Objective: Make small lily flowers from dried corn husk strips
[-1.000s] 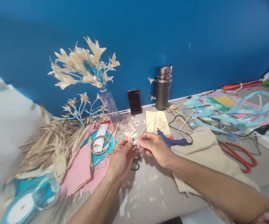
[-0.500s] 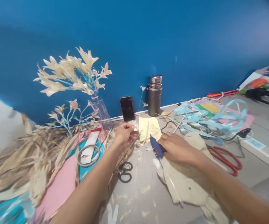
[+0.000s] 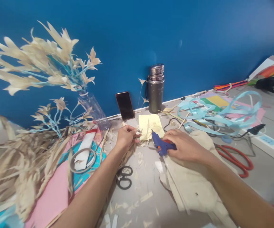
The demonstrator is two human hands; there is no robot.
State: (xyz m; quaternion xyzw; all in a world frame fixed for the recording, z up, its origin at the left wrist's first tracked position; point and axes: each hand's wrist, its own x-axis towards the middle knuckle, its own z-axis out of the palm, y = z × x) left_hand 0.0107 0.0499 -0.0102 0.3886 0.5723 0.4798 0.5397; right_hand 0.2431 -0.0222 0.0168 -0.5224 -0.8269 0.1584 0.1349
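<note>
My left hand is closed in a pinch on a small pale husk flower, held just above the grey table beside a yellow paper sheet. My right hand is wrapped round the handle of a blue glue gun, whose nozzle points toward the left hand. The gun rests at the edge of a beige cloth. Small black scissors lie on the table under my left forearm.
A clear bottle holds husk flowers on blue stems at the left, above a heap of dried husks and pink paper. A phone and steel flask stand against the blue wall. Light-blue ribbon, red scissors and a power strip lie right.
My right hand let go of the husk flower, moved right and took hold of the glue gun. My left hand kept the flower and moved toward the yellow paper.
</note>
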